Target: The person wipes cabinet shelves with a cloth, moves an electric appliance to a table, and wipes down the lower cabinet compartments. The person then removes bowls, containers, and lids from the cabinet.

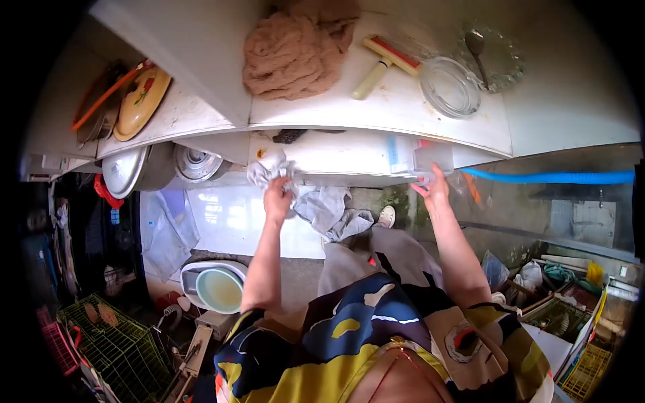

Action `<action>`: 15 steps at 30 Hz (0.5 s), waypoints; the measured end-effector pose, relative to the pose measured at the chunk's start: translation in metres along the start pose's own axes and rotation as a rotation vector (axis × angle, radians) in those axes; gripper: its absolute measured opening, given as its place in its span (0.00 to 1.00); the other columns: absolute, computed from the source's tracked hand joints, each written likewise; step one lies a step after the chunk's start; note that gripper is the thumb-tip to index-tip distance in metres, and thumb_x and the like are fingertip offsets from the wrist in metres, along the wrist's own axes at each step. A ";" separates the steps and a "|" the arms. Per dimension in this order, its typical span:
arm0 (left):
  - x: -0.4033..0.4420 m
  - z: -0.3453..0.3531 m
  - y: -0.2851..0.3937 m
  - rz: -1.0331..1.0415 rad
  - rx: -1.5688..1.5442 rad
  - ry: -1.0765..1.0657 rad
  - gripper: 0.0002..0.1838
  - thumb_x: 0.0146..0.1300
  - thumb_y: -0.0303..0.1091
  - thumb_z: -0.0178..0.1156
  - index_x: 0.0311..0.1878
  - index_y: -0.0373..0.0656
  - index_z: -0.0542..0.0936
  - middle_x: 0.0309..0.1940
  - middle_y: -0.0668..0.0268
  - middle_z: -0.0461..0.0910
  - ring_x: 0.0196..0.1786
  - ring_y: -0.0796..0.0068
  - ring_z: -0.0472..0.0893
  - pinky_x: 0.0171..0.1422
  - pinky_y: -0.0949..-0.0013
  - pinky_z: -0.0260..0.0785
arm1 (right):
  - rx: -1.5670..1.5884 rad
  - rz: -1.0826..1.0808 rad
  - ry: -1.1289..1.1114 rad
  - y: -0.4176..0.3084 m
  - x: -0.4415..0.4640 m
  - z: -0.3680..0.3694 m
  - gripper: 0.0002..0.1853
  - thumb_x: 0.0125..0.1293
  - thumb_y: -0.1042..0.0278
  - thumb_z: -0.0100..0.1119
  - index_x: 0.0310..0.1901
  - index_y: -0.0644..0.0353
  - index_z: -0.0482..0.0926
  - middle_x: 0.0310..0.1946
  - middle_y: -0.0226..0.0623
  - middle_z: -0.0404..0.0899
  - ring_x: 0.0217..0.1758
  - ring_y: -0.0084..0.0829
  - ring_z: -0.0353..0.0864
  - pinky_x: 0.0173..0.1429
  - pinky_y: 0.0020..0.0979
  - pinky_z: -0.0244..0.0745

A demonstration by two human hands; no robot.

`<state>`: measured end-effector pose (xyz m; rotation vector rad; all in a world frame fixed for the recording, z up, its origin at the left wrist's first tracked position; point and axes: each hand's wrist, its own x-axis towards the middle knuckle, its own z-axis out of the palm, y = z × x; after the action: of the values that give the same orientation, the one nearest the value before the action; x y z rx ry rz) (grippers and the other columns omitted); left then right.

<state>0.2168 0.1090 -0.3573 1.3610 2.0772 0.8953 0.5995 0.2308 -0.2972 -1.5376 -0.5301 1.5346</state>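
My left hand (pixel 277 200) is closed on a grey cloth (pixel 322 205) at the front edge of the lower shelf (pixel 322 156). Part of the cloth is bunched above my fingers, and the rest hangs down to the right over the edge. On the right, my right hand (pixel 433 189) grips a clear plastic box (pixel 433 158) by its near side, with the fingers partly hidden. Beside that box stands another see-through container (pixel 401 156) with blue on it. A small dark object (pixel 289 136) lies further back on the lower shelf.
The upper shelf holds a brown towel (pixel 299 57), a squeegee (pixel 386 60), a glass dish (pixel 450 87) and a spoon (pixel 476 47). Pot lids (pixel 197 163) lean at left. A blue hose (pixel 551 176) runs right. A basin of cloudy water (pixel 220 290) stands below left.
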 end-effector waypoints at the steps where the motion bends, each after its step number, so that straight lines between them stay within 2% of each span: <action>1: -0.016 -0.002 -0.002 -0.009 -0.117 0.030 0.19 0.46 0.23 0.58 0.45 0.44 0.78 0.43 0.55 0.76 0.45 0.54 0.76 0.49 0.63 0.69 | 0.053 0.015 0.048 0.003 0.000 0.002 0.27 0.58 0.48 0.57 0.55 0.54 0.68 0.46 0.32 0.72 0.43 0.29 0.72 0.48 0.45 0.73; 3: -0.050 -0.002 -0.017 -0.163 -0.254 0.033 0.18 0.49 0.22 0.57 0.47 0.42 0.77 0.45 0.58 0.76 0.44 0.62 0.77 0.50 0.68 0.68 | 0.104 0.029 0.086 0.010 0.007 0.005 0.26 0.58 0.48 0.57 0.55 0.50 0.68 0.45 0.31 0.72 0.44 0.29 0.71 0.51 0.49 0.70; 5: -0.081 -0.008 -0.030 -0.261 -0.403 0.068 0.18 0.50 0.21 0.57 0.47 0.41 0.77 0.44 0.61 0.77 0.43 0.67 0.76 0.49 0.70 0.68 | 0.057 -0.042 0.144 0.018 0.024 0.002 0.27 0.57 0.46 0.56 0.54 0.52 0.69 0.47 0.33 0.73 0.46 0.31 0.74 0.42 0.45 0.74; 8: -0.117 -0.026 -0.041 -0.482 -0.613 0.091 0.19 0.53 0.19 0.56 0.51 0.38 0.75 0.38 0.63 0.77 0.40 0.75 0.76 0.45 0.75 0.68 | 0.055 -0.021 0.140 0.022 0.034 -0.003 0.26 0.58 0.46 0.55 0.54 0.51 0.69 0.48 0.32 0.74 0.48 0.31 0.74 0.41 0.44 0.73; 9: -0.125 -0.030 -0.046 -0.480 -0.618 0.103 0.19 0.53 0.19 0.56 0.51 0.38 0.75 0.38 0.63 0.77 0.40 0.75 0.76 0.45 0.75 0.68 | 0.052 -0.027 0.129 0.018 0.033 0.001 0.26 0.58 0.46 0.55 0.54 0.51 0.69 0.48 0.32 0.74 0.48 0.31 0.74 0.41 0.44 0.73; 11: -0.145 -0.039 -0.060 -0.606 -0.987 0.203 0.17 0.55 0.18 0.55 0.50 0.38 0.75 0.39 0.65 0.76 0.40 0.77 0.75 0.46 0.76 0.67 | 0.041 0.002 0.202 0.014 0.026 0.007 0.26 0.58 0.45 0.55 0.55 0.49 0.68 0.49 0.31 0.73 0.49 0.31 0.74 0.44 0.46 0.71; 15: -0.164 -0.063 -0.068 -0.613 -1.141 0.375 0.16 0.58 0.18 0.52 0.51 0.37 0.74 0.40 0.65 0.76 0.40 0.77 0.75 0.46 0.75 0.68 | 0.009 0.039 0.193 0.017 0.043 -0.002 0.29 0.56 0.42 0.54 0.57 0.44 0.67 0.52 0.29 0.71 0.52 0.30 0.72 0.52 0.51 0.66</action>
<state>0.1935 -0.0783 -0.3583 -0.0356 1.5214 1.6942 0.6027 0.2558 -0.3358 -1.6763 -0.3844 1.3973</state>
